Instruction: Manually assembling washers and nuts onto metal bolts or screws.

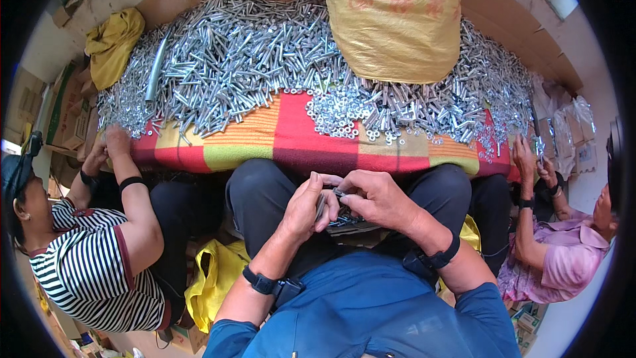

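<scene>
Above my lap, both hands meet in front of the table's near edge. My left hand (306,207) is closed around grey metal rods (321,206) that look like bolts; how many is hidden by the fingers. From the right, my right hand (379,196) pinches a small dark piece (339,193) at the rods' upper end; its kind is too covered to tell. Below the hands, more metal pieces (346,220) lie between my knees. On the table spreads a large heap of bolts (232,59), with loose washers (331,111) at its near side.
A checked blanket (298,129) covers the table. A yellow sack (397,20) rests on the heap, and a smaller yellow bag (114,46) lies far left. Co-workers sit at the left (93,258) and right (550,252), hands at the table. Another yellow bag (215,278) is beside my left leg.
</scene>
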The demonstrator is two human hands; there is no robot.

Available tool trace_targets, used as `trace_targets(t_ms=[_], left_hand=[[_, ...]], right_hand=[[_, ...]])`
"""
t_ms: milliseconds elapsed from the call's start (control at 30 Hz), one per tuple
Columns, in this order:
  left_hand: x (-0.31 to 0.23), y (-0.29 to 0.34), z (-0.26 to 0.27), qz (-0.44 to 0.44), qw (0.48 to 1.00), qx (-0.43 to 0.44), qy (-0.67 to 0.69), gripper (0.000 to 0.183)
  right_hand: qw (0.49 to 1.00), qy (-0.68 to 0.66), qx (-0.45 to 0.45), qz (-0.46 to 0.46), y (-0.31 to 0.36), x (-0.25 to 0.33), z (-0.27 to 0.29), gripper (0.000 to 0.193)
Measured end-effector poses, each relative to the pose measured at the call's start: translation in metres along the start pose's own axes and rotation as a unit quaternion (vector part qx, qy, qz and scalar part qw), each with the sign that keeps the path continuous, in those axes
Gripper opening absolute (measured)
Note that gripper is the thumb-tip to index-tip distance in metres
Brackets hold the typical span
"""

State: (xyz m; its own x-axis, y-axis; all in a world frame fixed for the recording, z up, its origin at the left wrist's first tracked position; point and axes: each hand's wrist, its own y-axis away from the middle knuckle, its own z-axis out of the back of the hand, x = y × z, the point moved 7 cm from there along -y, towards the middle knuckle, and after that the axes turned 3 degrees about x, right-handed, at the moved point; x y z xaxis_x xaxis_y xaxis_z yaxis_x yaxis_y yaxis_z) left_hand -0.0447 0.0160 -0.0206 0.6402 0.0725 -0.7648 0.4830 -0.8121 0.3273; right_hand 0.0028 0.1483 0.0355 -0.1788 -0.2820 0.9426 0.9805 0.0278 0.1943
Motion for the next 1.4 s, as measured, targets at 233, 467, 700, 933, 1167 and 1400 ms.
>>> trace_targets(t_ms=[233,467,700,933,1167,1400], left_hand=[[0.001,-0.001,-0.003,0.01,1.0,0.009,-0.015,0.064],[0.005,-0.001,-0.011,0.028,0.992,0.072,-0.101,0.061],[0.01,-0.001,-0.012,0.045,0.987,0.052,-0.146,0.063],[0.011,0.002,-0.014,0.04,0.975,0.072,-0.205,0.06],[0.007,-0.001,-0.001,0.026,0.993,-0.018,-0.115,0.057],[0.01,0.001,-0.01,0.007,0.992,0.075,-0.099,0.052]], right_hand=[[0.985,0.124,-0.022,0.116,0.001,0.024,0.003,0.012],[0.962,0.204,0.004,0.181,0.006,0.035,-0.005,0.018],[0.964,0.206,0.002,0.168,0.01,0.031,0.001,0.021],[0.96,0.179,0.078,0.199,0.01,0.027,-0.006,0.009],[0.982,-0.113,0.128,-0.076,0.015,-0.019,-0.016,0.008],[0.964,-0.25,0.015,-0.087,0.018,-0.03,0.003,0.01]])
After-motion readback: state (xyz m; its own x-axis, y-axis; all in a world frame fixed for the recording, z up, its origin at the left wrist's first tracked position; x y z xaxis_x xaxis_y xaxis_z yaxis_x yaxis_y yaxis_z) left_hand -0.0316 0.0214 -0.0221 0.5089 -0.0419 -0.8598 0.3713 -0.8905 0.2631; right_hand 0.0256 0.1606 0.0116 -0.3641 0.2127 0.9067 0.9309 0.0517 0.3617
